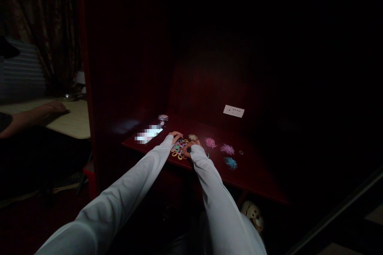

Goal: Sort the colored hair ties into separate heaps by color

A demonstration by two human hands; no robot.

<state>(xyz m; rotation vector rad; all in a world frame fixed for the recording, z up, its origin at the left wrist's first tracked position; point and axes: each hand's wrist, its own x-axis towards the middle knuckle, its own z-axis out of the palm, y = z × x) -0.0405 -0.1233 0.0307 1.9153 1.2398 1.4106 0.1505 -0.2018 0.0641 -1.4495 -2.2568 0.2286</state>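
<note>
A spread of small coloured ring-shaped bands point(177, 148), which look like hair ties, lies near the front edge of the dark red table point(257, 179). My left hand point(176, 134) rests at the far left side of this spread, its fingers stretched out over the bands. Over the right side of the same bands, my right hand point(189, 148) has its fingers bent toward the thumb; whatever is between them is too small to make out. Just beyond the right hand sits a small beige pile point(193, 137). Long pale sleeves cover both forearms.
To the right lie a pink pile point(210, 142), a purple pile point(228, 149), a blue pile point(230, 163) and a single ring point(241, 152). A lit phone point(149, 134) and a round container point(163, 118) stand left. Beyond the partition, another person's arm point(36, 117) rests on a light table point(74, 121).
</note>
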